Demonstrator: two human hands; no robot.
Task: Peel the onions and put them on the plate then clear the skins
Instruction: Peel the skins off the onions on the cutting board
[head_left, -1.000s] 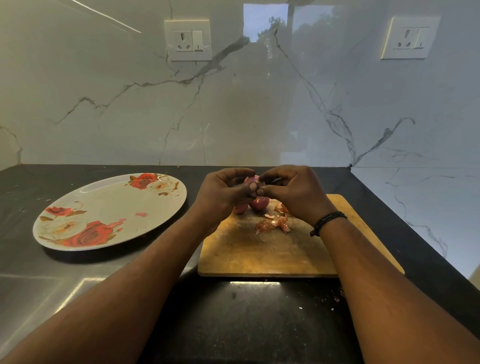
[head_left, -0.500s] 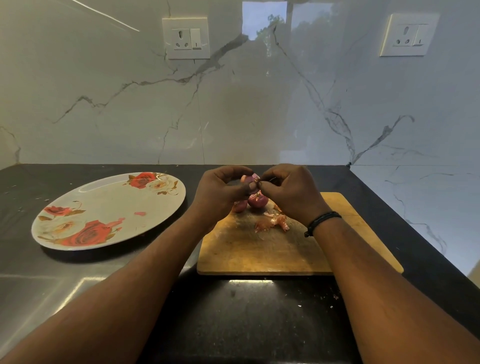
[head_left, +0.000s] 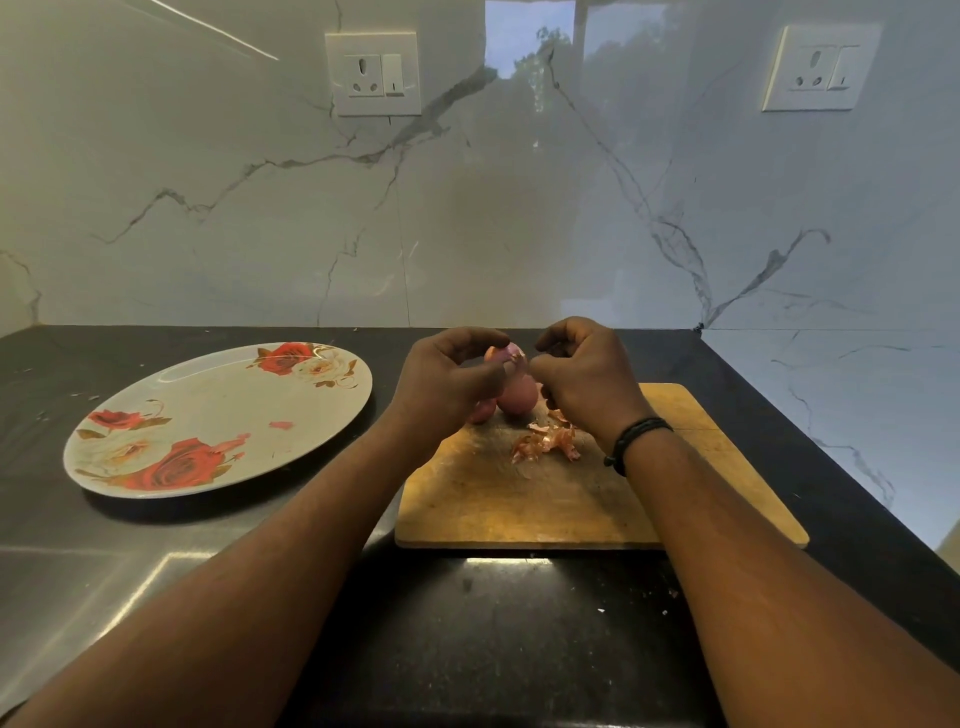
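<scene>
My left hand (head_left: 447, 379) holds a small purple onion (head_left: 503, 356) between thumb and fingertips above the wooden cutting board (head_left: 524, 499). My right hand (head_left: 587, 374) is beside it with curled fingers, its thumb and fingertips at the onion's right side where a bit of skin sticks out. Two more onions lie on the board: one (head_left: 518, 396) just below the held one, another (head_left: 482, 410) partly hidden behind my left hand. Loose skins (head_left: 548, 439) lie on the board under my right wrist. The rose-patterned plate (head_left: 208, 410) sits to the left, with no onions on it.
The black countertop (head_left: 467, 623) carries a few small skin flecks near the board's front right corner. A marble wall with two sockets (head_left: 372, 73) stands behind. The counter's right edge runs diagonally past the board.
Both hands have risen slightly and drawn a little apart, so more of the held onion shows between them. The plate and board have not moved.
</scene>
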